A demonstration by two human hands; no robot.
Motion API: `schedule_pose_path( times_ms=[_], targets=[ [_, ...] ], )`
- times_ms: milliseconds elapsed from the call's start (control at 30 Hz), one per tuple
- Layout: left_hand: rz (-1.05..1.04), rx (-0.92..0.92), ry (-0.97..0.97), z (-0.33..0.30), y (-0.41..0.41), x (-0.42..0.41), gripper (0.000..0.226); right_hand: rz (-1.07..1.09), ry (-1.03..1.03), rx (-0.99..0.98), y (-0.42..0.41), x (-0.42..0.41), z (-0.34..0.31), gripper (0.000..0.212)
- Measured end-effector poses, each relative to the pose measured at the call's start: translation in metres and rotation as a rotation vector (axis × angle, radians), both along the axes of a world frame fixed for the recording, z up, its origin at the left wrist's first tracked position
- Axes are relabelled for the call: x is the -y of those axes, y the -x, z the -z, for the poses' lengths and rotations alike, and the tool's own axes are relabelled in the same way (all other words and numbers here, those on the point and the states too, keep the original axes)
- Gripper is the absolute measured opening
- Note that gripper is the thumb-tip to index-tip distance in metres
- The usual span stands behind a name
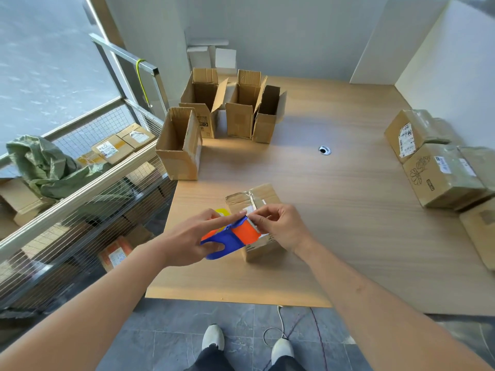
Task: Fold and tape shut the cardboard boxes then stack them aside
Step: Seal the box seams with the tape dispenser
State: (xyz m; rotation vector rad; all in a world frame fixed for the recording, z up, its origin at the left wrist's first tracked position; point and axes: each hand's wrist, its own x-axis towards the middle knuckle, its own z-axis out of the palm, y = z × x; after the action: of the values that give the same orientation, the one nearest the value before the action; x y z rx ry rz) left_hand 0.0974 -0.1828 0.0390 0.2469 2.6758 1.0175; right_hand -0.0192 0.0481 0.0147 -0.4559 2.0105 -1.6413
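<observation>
While the left hand [195, 234] grips a blue-and-orange plastic tape dispenser [232, 236], the right hand [281, 226] pinches tape at its blade, directly above the small brown cardboard box [254, 200].

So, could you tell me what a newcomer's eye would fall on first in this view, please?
Most likely the bright blue and orange tape dispenser near the table's front edge, held in the left hand while the right hand picks at the tape by its toothed blade, over a small closed box. Next, the open boxes standing at the far left, and the taped boxes piled at the right.
</observation>
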Motion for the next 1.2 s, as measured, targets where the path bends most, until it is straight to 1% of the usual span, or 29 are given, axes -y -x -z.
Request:
schedule_pose_path(
  times_ms=[67, 167, 333, 467, 567, 833, 1000, 1133, 1200],
  targets=[
    [-0.003, 0.012, 0.0, -0.002, 0.0, -0.01, 0.083, 0.032, -0.018, 0.01, -0.002, -0.005, 0.002, 0.009],
    [-0.023, 0.029, 0.001, 0.001, -0.001, -0.025, 0.08, 0.088, -0.091, -0.029, -0.001, -0.015, 0.013, 0.019],
    [-0.059, 0.133, -0.03, 0.013, -0.008, -0.042, 0.073, 0.216, -0.213, -0.043, -0.001, -0.036, 0.024, 0.014],
    [-0.097, 0.241, -0.023, 0.02, -0.02, -0.033, 0.066, 0.425, -0.273, -0.015, 0.019, -0.075, 0.036, 0.016],
    [-0.134, 0.301, -0.03, 0.025, -0.026, -0.027, 0.062, 0.484, -0.286, 0.022, 0.03, -0.092, 0.046, 0.017],
    [-0.196, 0.397, 0.059, 0.046, -0.013, -0.025, 0.065, 0.474, -0.354, 0.082, 0.04, -0.082, 0.08, 0.016],
    [-0.257, 0.468, 0.032, 0.057, -0.005, -0.023, 0.062, 0.466, -0.37, 0.106, 0.045, -0.079, 0.103, 0.019],
    [-0.302, 0.505, -0.029, 0.06, -0.003, -0.021, 0.061, 0.419, -0.363, 0.048, 0.046, -0.082, 0.114, 0.019],
    [-0.307, 0.5, -0.05, 0.062, -0.003, -0.022, 0.061, 0.361, -0.39, -0.018, 0.045, -0.084, 0.117, 0.017]
  ],
)
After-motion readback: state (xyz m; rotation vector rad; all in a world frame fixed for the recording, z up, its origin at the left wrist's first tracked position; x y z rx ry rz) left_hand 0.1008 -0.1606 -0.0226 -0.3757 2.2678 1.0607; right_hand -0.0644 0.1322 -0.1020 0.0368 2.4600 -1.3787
